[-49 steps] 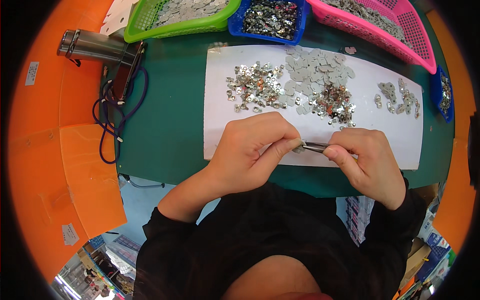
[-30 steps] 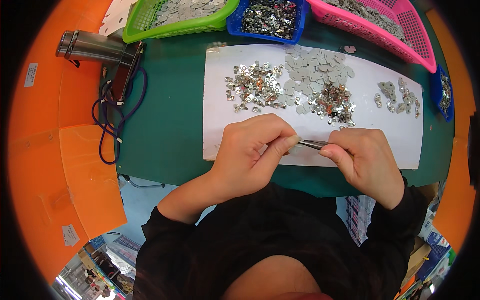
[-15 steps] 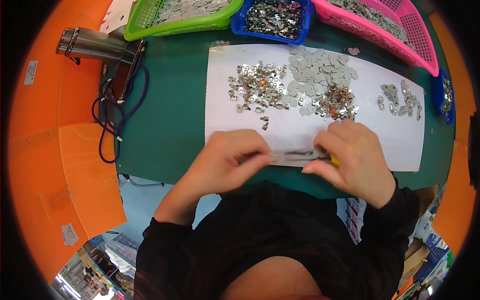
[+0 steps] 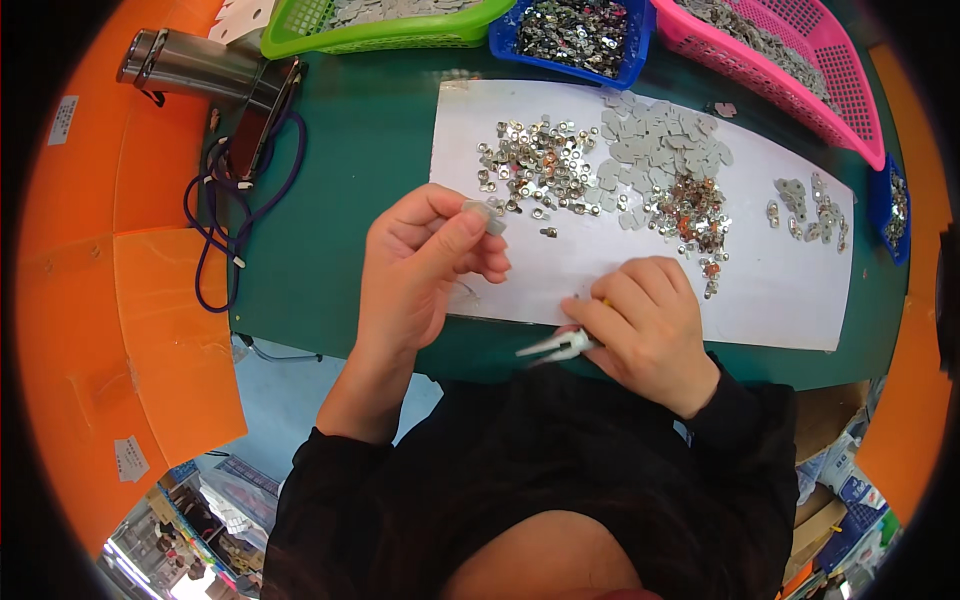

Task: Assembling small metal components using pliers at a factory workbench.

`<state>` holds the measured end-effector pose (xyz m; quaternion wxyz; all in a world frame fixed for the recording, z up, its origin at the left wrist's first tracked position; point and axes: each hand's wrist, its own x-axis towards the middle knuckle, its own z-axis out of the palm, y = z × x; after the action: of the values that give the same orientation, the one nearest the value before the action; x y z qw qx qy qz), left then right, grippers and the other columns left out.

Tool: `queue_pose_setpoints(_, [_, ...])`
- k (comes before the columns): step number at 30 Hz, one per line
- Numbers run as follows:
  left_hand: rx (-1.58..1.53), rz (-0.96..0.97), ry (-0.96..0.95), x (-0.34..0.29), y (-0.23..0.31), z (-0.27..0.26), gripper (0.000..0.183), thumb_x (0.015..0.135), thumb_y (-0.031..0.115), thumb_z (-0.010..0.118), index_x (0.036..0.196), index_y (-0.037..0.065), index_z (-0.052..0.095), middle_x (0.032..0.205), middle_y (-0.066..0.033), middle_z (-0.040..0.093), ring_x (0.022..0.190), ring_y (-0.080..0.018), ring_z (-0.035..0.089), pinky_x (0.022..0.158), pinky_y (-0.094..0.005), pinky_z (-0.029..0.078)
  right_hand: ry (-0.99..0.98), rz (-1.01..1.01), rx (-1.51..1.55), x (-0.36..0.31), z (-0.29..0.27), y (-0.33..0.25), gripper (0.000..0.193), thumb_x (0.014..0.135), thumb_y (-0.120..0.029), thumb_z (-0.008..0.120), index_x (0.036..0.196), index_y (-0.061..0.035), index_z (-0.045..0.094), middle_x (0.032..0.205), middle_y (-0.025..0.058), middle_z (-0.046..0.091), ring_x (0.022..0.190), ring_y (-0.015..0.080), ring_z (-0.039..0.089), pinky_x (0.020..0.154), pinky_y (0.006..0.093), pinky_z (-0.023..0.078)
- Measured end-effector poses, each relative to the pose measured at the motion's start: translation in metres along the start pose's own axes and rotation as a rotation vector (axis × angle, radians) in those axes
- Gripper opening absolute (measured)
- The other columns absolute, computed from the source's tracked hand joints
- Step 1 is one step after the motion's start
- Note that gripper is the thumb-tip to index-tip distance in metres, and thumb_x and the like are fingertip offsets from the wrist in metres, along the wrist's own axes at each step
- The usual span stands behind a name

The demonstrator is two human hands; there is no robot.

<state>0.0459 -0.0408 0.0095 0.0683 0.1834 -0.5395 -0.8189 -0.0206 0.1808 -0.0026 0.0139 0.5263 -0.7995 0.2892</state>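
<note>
Raised over the left part of the white board (image 4: 560, 265), my left hand (image 4: 415, 265) pinches a small flat grey piece (image 4: 488, 217) between thumb and fingers. My right hand (image 4: 640, 320) is wrapped round a pair of pliers (image 4: 558, 347) at the board's near edge. Their jaws point left and stand a little apart, with nothing seen between them; most of the handles is hidden in the palm. Beyond my hands lie piles of small shiny metal parts (image 4: 540, 170), flat grey pieces (image 4: 665, 145) and coppery and silvery metal bits (image 4: 688, 212).
At the board's right lie several grey pieces with metal parts (image 4: 795, 197). Along the far edge stand a green basket (image 4: 390, 38), a blue tray (image 4: 570, 68) and a pink basket (image 4: 780, 100). A small blue tray (image 4: 880, 210), a steel flask (image 4: 195, 68) and a purple cord (image 4: 285, 200) flank the board.
My left hand has lifted and turned, showing the grey piece at its fingertips. My right hand with the pliers has moved left and nearer to me. The view has shifted slightly.
</note>
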Motion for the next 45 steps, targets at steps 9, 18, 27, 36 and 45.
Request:
queue_pose_setpoints(9, [-0.507, -0.459, -0.252, 0.003, -0.018, 0.027, 0.016, 0.099, 0.021, 0.054, 0.096, 0.006, 0.055, 0.094, -0.0086, 0.064, 0.082, -0.0181, 0.065, 0.069, -0.0276, 0.054, 0.253, 0.073, 0.28, -0.027, -0.013, 0.012, 0.016, 0.078, -0.014, 0.075, 0.085, -0.0088, 0.062, 0.081, 0.0041, 0.054, 0.077, 0.0226, 0.053, 0.074, 0.0361, 0.043])
queue_pose_setpoints(18, [-0.775, -0.682, -0.514, -0.008, -0.027, 0.079, 0.02, 0.102, 0.03, 0.049, 0.097, 0.011, 0.053, 0.09, -0.0021, 0.062, 0.083, -0.0128, 0.059, 0.071, -0.0271, 0.046, 0.734, 0.018, 0.681, 0.006, -0.008, 0.011, 0.02, 0.078, -0.008, 0.078, 0.09, -0.009, 0.061, 0.083, 0.0054, 0.052, 0.08, 0.0219, 0.049, 0.071, 0.0352, 0.044])
queue_pose_setpoints(27, [-0.713, -0.691, -0.638, -0.008, -0.036, 0.077, 0.025, 0.104, 0.032, 0.043, 0.099, 0.009, 0.052, 0.092, -0.0034, 0.06, 0.08, -0.0161, 0.061, 0.073, -0.0305, 0.05, 0.754, -0.083, 0.545, 0.002, -0.008, 0.017, 0.024, 0.076, -0.014, 0.082, 0.092, -0.0129, 0.064, 0.081, 0.0023, 0.051, 0.079, 0.0219, 0.047, 0.069, 0.0336, 0.043])
queue_pose_setpoints(36, [-0.656, -0.732, -0.435, -0.006, -0.035, 0.073, 0.021, 0.102, 0.031, 0.047, 0.097, 0.012, 0.055, 0.081, 0.0019, 0.054, 0.07, -0.0096, 0.053, 0.066, -0.0261, 0.045, 0.678, 0.086, 0.446, 0.003, -0.003, 0.013, 0.022, 0.071, -0.01, 0.083, 0.087, -0.0111, 0.068, 0.078, 0.0027, 0.052, 0.076, 0.0214, 0.047, 0.065, 0.0321, 0.04])
queue_pose_setpoints(45, [-0.399, -0.483, -0.511, -0.009, -0.026, 0.058, 0.02, 0.101, 0.026, 0.053, 0.096, 0.006, 0.056, 0.088, -0.0028, 0.06, 0.077, -0.0107, 0.057, 0.07, -0.0259, 0.048, 0.675, -0.122, 0.273, 0.004, -0.011, 0.02, 0.026, 0.068, -0.021, 0.084, 0.089, -0.0127, 0.072, 0.076, -0.0006, 0.051, 0.072, 0.0212, 0.047, 0.062, 0.0323, 0.039])
